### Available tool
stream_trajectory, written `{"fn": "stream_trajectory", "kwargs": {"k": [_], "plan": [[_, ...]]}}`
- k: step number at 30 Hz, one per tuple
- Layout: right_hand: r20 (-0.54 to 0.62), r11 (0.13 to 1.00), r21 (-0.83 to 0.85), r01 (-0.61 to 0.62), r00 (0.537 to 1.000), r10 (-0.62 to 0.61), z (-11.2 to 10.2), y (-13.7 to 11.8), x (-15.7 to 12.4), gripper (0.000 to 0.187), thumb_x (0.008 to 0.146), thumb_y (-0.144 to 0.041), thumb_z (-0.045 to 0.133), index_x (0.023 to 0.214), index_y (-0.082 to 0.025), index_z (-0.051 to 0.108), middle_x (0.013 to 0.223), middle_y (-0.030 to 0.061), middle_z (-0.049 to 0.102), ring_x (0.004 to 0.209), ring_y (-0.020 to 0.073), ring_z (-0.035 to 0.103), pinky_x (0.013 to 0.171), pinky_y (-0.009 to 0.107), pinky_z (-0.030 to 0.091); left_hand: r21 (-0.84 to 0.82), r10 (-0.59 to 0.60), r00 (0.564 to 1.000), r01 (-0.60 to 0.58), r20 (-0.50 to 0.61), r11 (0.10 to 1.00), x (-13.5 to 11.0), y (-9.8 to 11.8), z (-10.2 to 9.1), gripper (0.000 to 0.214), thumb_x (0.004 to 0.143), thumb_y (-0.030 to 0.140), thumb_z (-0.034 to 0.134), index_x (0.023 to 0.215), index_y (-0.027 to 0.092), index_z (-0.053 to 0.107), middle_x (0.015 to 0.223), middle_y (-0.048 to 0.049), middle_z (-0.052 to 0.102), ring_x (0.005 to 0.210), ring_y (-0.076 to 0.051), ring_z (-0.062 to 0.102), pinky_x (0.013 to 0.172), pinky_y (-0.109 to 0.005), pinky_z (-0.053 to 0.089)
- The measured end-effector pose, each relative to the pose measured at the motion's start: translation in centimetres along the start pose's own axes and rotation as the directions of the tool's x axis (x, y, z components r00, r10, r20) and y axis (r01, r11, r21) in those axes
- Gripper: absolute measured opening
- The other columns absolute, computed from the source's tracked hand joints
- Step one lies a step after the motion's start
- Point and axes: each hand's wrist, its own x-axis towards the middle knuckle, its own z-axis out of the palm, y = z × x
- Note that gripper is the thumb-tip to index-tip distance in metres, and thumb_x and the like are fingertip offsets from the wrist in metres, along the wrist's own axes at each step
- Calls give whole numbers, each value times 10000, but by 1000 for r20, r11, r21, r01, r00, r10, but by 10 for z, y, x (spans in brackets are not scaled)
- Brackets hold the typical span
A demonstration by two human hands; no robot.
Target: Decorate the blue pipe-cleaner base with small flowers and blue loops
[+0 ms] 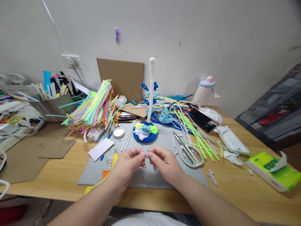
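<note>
Above the grey cutting mat (pixel 164 183), my left hand (pixel 131 161) pinches a small curled piece of pale lilac pipe cleaner (pixel 144 152). The fingers of my right hand (pixel 163 160) are closed at the piece's right side; its tip there is mostly covered. Just behind both hands lies a round dark-blue base (pixel 145 139) bearing white, yellow, green and light-blue fuzzy shapes. A white wrapped post (pixel 151 91) stands upright behind it, with blue loops beside it. To the left is a yellow glue gun (pixel 114 160), partly hidden by my left arm. Scissors (pixel 190 153) lie to the right.
A thick bundle of coloured pipe cleaners (pixel 94 110) sits at left, near a metal container (pixel 53 108) of sticks. Loose green pipe cleaners (pixel 195 135), a phone (pixel 204 119) and a green-yellow box (pixel 274 169) are at right. Cardboard (pixel 122 75) leans on the wall beside a bottle (pixel 203 91).
</note>
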Motion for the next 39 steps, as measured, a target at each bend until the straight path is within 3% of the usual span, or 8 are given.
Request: {"fn": "stream_trajectory", "kwargs": {"k": [6, 12, 18, 25, 30, 39], "plan": [[-39, 999, -42, 14, 999, -16, 7, 4, -1, 110, 812, -253, 503, 756, -169, 546, 650, -14, 559, 582, 93, 497, 534, 205, 387, -178, -8, 1000, 4, -21, 984, -2, 0, 4, 120, 705, 217, 673, 760, 127, 618, 755, -20, 585, 706, -95, 540, 681, -219, 442], [-100, 992, 108, -69, 992, 80, 4, 1, 1, 157, 794, -307, 530, 721, -169, 513, 588, -38, 506, 487, 72, 458, 464, 191, 386, -154, -70, 997, 66, -19, 986, -1, -1, 4, 142, 711, 240, 666, 741, 107, 626, 684, -24, 567, 635, -85, 517, 620, -211, 448], [-49, 982, 161, -97, 993, 106, 3, 1, 3, 162, 778, -323, 551, 764, -165, 521, 605, -34, 520, 475, 68, 454, 448, 189, 387, -155, -78, 997, 73, -27, 985, -2, 1, 3, 164, 697, 263, 676, 726, 108, 633, 665, -21, 567, 617, -80, 518, 613, -203, 450], [-73, 994, 81, -73, 994, 79, 6, 3, 3, 160, 777, -311, 557, 727, -162, 528, 600, -28, 525, 516, 74, 467, 462, 181, 386, 40, -24, 998, 26, -65, 999, -2, 1, 0, 216, 653, 302, 704, 767, 125, 655, 732, -28, 614, 632, -94, 545, 653, -232, 464], [-60, 996, 44, -76, 995, 78, 6, 3, 1, 151, 786, -304, 539, 733, -163, 534, 594, -26, 513, 533, 83, 468, 467, 185, 383, 225, 26, 993, 0, -112, 974, -3, 5, 0, 256, 609, 340, 718, 714, 116, 648, 609, -16, 611, 561, -107, 543, 601, -238, 453], [-38, 997, -51, -66, 997, 64, 3, -2, -1, 128, 787, -251, 512, 695, -163, 513, 562, -40, 482, 499, 77, 437, 462, 193, 338, 307, 42, 994, -10, -99, 952, -4, 10, 4, 225, 600, 325, 706, 611, 125, 603, 521, 4, 586, 497, -104, 522, 546, -225, 424]]}}
